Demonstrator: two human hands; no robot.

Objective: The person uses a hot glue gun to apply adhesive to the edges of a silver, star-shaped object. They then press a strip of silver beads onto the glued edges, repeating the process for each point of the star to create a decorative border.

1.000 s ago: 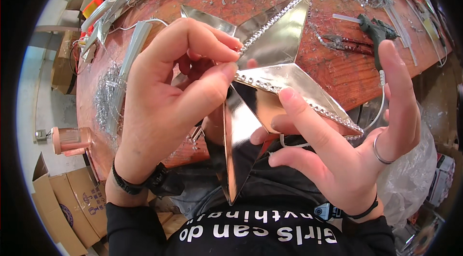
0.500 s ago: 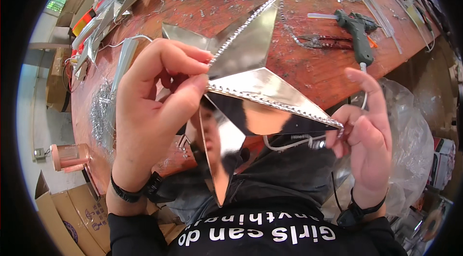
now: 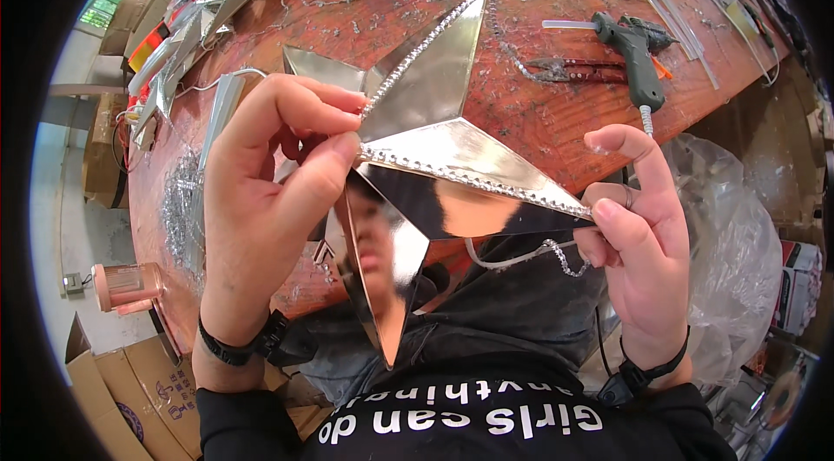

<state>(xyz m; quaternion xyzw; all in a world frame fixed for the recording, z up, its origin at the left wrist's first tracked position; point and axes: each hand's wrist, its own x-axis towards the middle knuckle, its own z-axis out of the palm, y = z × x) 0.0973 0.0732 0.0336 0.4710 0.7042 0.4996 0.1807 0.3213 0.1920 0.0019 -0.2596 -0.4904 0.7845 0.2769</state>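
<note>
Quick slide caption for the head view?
Left hand and right hand hold a mirrored star edged with bead trim.

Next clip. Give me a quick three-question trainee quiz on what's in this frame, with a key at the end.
1. True or false: the left hand pinches the mirrored star near its centre ridge.
2. Which tool lies on the wooden table beyond the star?
A. hammer
B. glue gun
C. drill
3. Fill in: the right hand holds the star at the ____ of one of its points, where the rhinestone strand ends.

Key:
1. True.
2. B: the glue gun lies next to the red-handled pliers.
3. tip.
</note>
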